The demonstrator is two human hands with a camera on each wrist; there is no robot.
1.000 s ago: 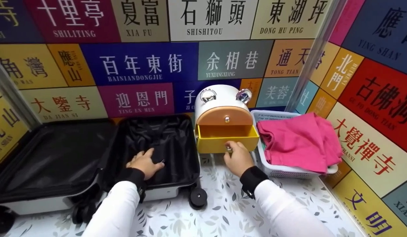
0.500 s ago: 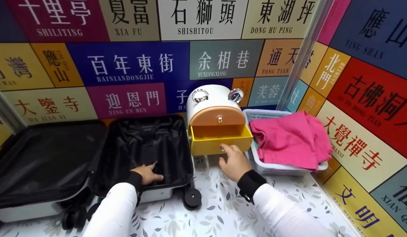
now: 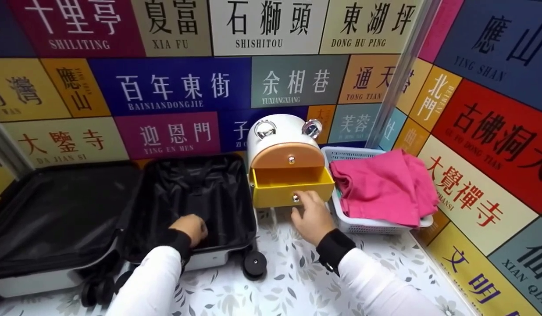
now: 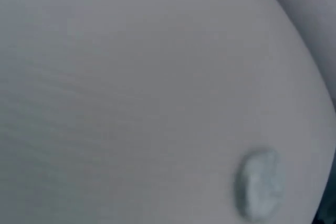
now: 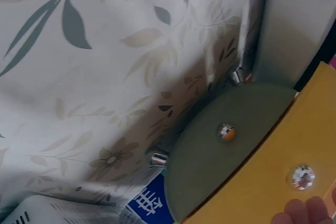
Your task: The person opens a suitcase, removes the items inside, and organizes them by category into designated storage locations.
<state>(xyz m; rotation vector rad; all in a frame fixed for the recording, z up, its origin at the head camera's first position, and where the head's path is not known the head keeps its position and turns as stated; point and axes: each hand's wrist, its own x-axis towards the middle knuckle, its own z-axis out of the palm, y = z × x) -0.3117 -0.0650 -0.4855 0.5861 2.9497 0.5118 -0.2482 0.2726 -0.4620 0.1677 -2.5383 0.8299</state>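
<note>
My left hand hangs over the near side of the open black-lined suitcase, its back turned up. Its fingertips are out of sight, so what they hold, if anything, stays hidden. By the silver knob of a pulled-out yellow drawer, my right hand has loosely bent fingers. In the right wrist view, fingertips lie just off the knob, against or very near the drawer front. That drawer belongs to a white cabinet with an orange upper drawer.
Right of the cabinet stands a white basket with pink cloth in it. The suitcase lid lies open at left. Leaf-patterned covering spreads in front. The left wrist view is a blurred pale surface.
The left hand has gone from spread fingers to a tucked-in shape, lower in the suitcase. The right fingers have come off the knob. The head view has turned slightly right.
</note>
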